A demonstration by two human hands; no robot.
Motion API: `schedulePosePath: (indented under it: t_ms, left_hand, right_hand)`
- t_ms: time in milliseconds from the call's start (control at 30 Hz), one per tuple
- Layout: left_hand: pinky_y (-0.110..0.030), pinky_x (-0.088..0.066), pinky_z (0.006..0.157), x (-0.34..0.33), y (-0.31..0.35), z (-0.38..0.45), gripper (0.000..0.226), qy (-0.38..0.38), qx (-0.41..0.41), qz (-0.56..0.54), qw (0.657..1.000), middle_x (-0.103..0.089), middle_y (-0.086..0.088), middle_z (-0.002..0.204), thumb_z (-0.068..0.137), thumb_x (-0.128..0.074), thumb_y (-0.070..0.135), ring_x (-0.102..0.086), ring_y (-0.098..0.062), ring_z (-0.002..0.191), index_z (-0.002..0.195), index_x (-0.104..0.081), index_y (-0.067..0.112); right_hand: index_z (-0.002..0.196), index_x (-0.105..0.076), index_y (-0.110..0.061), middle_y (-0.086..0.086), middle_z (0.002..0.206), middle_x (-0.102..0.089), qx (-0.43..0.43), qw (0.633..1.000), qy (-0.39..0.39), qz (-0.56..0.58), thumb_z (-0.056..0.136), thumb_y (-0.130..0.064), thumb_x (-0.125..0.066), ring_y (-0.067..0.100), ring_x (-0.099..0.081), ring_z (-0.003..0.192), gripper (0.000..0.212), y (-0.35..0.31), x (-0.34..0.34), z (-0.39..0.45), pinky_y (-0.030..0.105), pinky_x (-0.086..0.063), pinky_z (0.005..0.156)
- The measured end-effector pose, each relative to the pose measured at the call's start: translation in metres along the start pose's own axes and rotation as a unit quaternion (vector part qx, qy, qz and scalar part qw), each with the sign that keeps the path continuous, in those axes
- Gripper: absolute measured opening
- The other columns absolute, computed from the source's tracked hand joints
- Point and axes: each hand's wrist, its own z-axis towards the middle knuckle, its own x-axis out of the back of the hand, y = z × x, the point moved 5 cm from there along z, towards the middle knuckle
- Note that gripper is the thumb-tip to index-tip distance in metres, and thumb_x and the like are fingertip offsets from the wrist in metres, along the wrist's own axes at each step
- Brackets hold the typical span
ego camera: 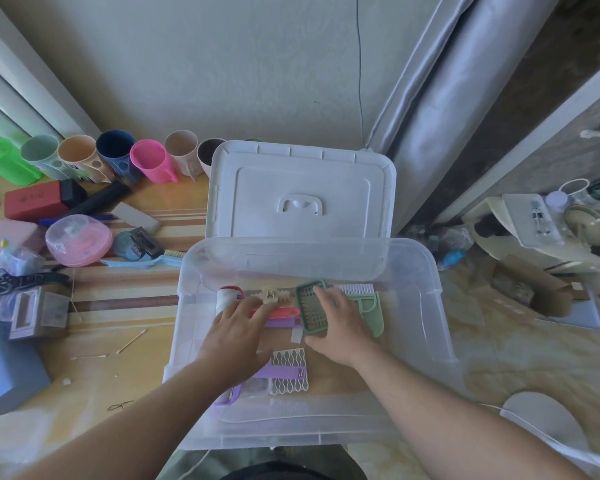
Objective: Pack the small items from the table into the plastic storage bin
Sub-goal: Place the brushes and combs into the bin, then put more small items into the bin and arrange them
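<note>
Both my hands reach down inside the clear plastic storage bin (pixel 426 271). My right hand (pixel 340 327) grips a dark green slotted grater-like tray (pixel 309 306) by its right edge. My left hand (pixel 236 327) rests with spread fingers on a coral-pink handled tool (pixel 284 312), beside a white roll (pixel 224 297) and a cream hair claw (pixel 269 294). On the bin's floor also lie a light green brush (pixel 368 303), a white lattice piece (pixel 290 372) and purple items (pixel 267 372).
The bin's white lid (pixel 302 192) leans behind it. On the table to the left stand several coloured cups (pixel 149 161), a pink round container (pixel 78 240), a red box (pixel 32 199), a blue brush (pixel 142 261), cotton swabs (pixel 130 341) and boxes. Floor and clutter lie right.
</note>
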Motion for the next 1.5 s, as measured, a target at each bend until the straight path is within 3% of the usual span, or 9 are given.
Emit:
schedulePosePath:
  t_ms: [200,333,467,667,833,1000,1200,1367,1500]
  left_hand:
    - [-0.042,-0.05,0.101,0.026,-0.002,0.012,0.102,0.03,0.009,-0.111,0.993,-0.033,-0.002,0.149,0.074,-0.076,0.054,-0.043,-0.028,0.129,0.157,-0.02,0.036]
    - [-0.034,-0.047,0.101,0.093,-0.029,-0.001,0.071,0.147,-0.026,-0.13,0.98,-0.04,0.003,0.147,0.084,-0.072,0.046,-0.044,-0.02,0.131,0.148,-0.042,0.035]
    - [-0.032,-0.035,0.107,0.146,-0.117,-0.035,0.051,0.256,0.049,-0.133,0.956,-0.049,0.005,0.136,0.085,-0.07,0.037,-0.045,-0.019,0.128,0.134,-0.058,0.031]
    - [-0.049,-0.038,0.111,0.141,-0.289,-0.109,0.056,0.222,0.255,-0.139,0.931,-0.043,0.005,0.139,0.08,-0.07,0.036,-0.037,-0.028,0.132,0.133,-0.054,0.038]
    - [-0.055,-0.031,0.114,0.111,-0.408,-0.178,0.075,0.134,0.399,-0.098,0.902,-0.03,-0.01,0.151,0.076,-0.071,0.055,-0.032,-0.042,0.137,0.143,-0.04,0.04]
    - [-0.05,-0.029,0.117,0.083,-0.47,-0.198,0.094,0.055,0.403,-0.126,0.905,-0.026,-0.014,0.152,0.066,-0.054,0.076,-0.026,-0.039,0.144,0.148,-0.021,0.044]
    - [-0.047,-0.032,0.116,0.064,-0.469,-0.186,0.093,-0.036,0.372,-0.184,0.909,-0.013,-0.006,0.16,0.076,-0.061,0.074,-0.027,-0.042,0.143,0.154,-0.019,0.045]
    - [-0.047,-0.04,0.106,0.087,-0.487,-0.186,0.069,0.107,0.359,-0.136,0.917,-0.037,-0.006,0.132,0.073,-0.061,0.067,-0.038,-0.037,0.124,0.134,-0.05,0.039]
    - [-0.048,-0.041,0.101,0.118,-0.519,-0.171,0.063,0.212,0.352,-0.107,0.906,-0.04,-0.009,0.124,0.072,-0.077,0.045,-0.042,-0.037,0.112,0.128,-0.053,0.028]
  right_hand:
    - [0.161,-0.024,-0.034,-0.01,0.158,-0.027,0.092,0.993,0.066,0.03,0.077,-0.061,-0.076,0.017,-0.026,0.148,0.101,-0.037,0.019,-0.009,0.038,-0.029,0.122]
    - [0.144,-0.052,-0.027,-0.003,0.142,-0.044,0.17,0.967,0.18,0.055,0.081,-0.051,-0.065,0.025,-0.044,0.131,0.068,-0.102,0.039,-0.002,0.043,-0.043,0.11]
    - [0.13,-0.064,-0.015,0.006,0.132,-0.051,0.273,0.928,0.246,0.055,0.082,-0.03,-0.068,0.031,-0.05,0.121,0.05,-0.2,0.044,0.016,0.04,-0.043,0.106]
    - [0.134,-0.062,-0.017,0.006,0.13,-0.052,0.341,0.922,0.183,0.025,0.081,-0.031,-0.065,0.032,-0.051,0.119,0.055,-0.349,-0.008,0.056,0.048,-0.051,0.097]
    - [0.145,-0.049,-0.025,0.0,0.14,-0.041,0.282,0.957,0.018,-0.066,0.085,-0.035,-0.066,0.028,-0.042,0.129,0.064,-0.442,-0.101,0.105,0.048,-0.05,0.1]
    - [0.148,-0.036,-0.028,0.006,0.137,-0.038,0.189,0.971,-0.088,-0.12,0.084,-0.045,-0.066,0.036,-0.04,0.129,0.072,-0.494,-0.173,0.149,0.05,-0.046,0.104]
    - [0.154,-0.025,-0.057,0.008,0.132,-0.029,0.151,0.954,-0.188,-0.176,0.086,-0.058,-0.056,0.037,-0.041,0.123,0.074,-0.513,-0.225,0.159,0.05,-0.049,0.102]
    - [0.129,-0.04,-0.045,0.01,0.123,-0.034,0.095,0.967,-0.158,-0.174,0.093,-0.064,-0.056,0.038,-0.05,0.11,0.044,-0.517,-0.226,0.159,0.048,-0.05,0.094]
    - [0.101,-0.03,-0.035,0.008,0.114,-0.036,0.082,0.977,-0.106,-0.166,0.101,-0.03,-0.057,0.034,-0.056,0.087,0.028,-0.504,-0.213,0.157,0.044,-0.052,0.074]
